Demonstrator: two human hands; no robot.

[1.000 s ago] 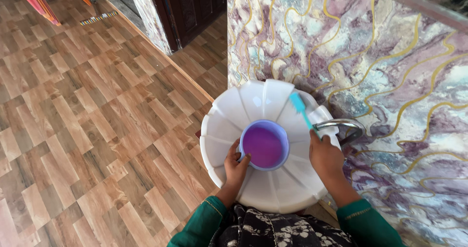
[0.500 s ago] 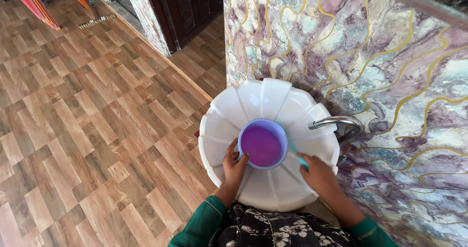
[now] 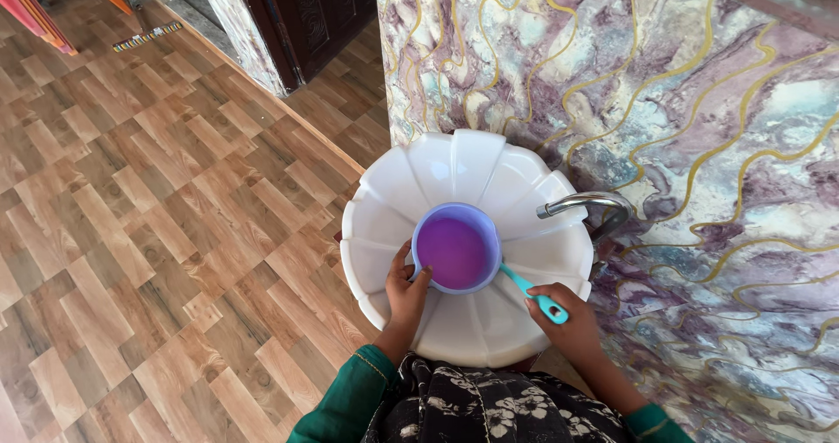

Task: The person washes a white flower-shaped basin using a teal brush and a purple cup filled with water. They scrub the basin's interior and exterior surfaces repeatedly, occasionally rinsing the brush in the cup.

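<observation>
Right hand [image 3: 568, 328] closed around a teal brush handle [image 3: 535, 295], left hand [image 3: 405, 287] gripping the rim of a purple bowl [image 3: 454, 248], bowl sitting in a white scalloped sink [image 3: 472, 163], chrome tap [image 3: 584, 204] beside it, marbled wall [image 3: 664, 93] behind.

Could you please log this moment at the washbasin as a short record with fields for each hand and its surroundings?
Setting: white fluted washbasin against a marbled purple wall
Left hand: left hand grips the rim of a purple mug, thumb hooked inside
Mug: sits in the basin, upright, purple inside
Right hand: right hand holds a teal toothbrush by the handle
Toothbrush: its far end reaches to the mug's side; head not visible
Tap: curved metal tap over the basin's right edge
Floor: wood-pattern floor on the left
</observation>
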